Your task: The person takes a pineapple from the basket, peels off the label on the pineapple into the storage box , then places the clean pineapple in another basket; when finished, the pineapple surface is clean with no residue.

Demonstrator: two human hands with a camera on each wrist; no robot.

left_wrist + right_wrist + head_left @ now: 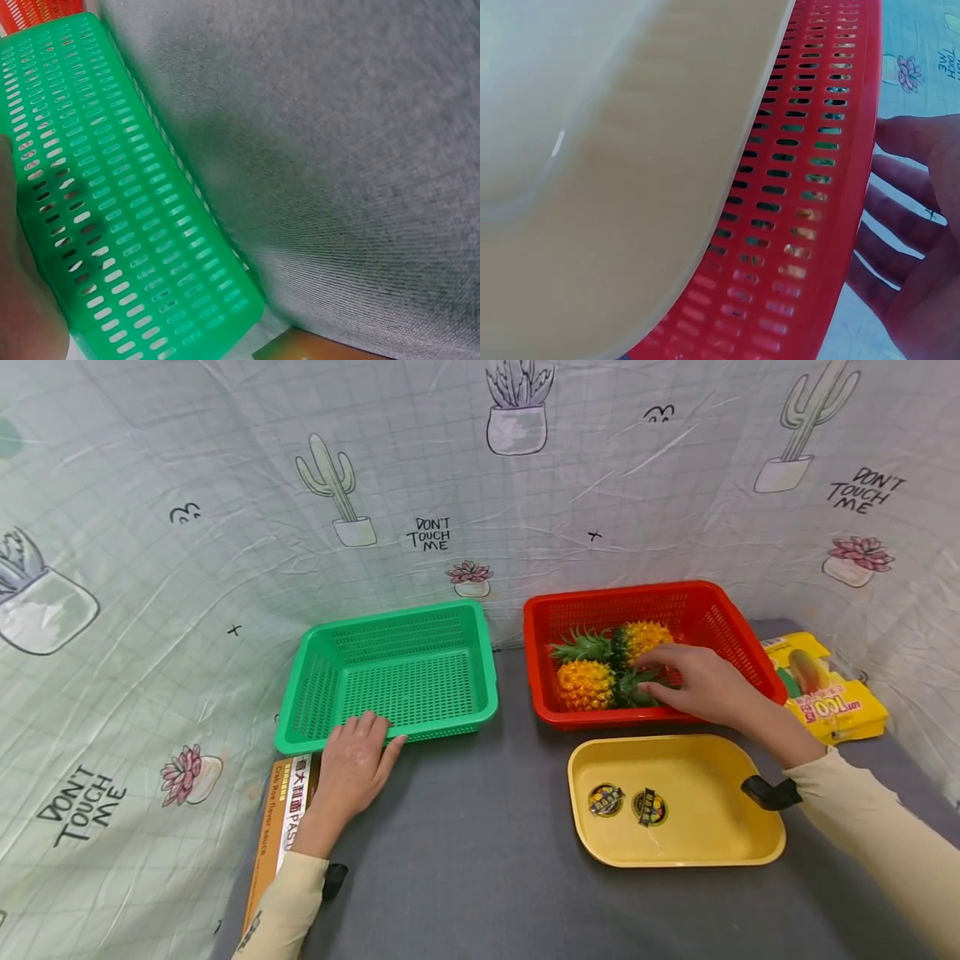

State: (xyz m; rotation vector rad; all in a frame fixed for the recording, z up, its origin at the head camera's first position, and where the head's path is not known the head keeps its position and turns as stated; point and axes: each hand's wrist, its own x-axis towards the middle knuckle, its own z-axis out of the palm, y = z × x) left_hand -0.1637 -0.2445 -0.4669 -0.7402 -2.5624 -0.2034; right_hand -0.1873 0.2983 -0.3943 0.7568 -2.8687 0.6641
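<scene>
My left hand (356,768) rests on the near rim of a green perforated basket (483,685), its fingers relaxed over the edge. Inside the red perforated basket (581,718) lie two small pineapples with leafy crowns. One pineapple (585,685) is at the front, the other pineapple (643,637) behind it. Over the right part of the red basket hovers my right hand (697,681), thumb and fingers apart, near the front pineapple's leaves. In the right wrist view, the fingers (904,214) reach past the red rim with nothing visible held; whether they touch the leaves is unclear.
A yellow tray (697,802) with two round stickers sits before the red basket, under my right wrist. Yellow snack packaging (832,693) lies to its right. At left, an orange pasta box (273,827) is partly under my left arm. Patterned cloth (585,485) surrounds the grey table.
</scene>
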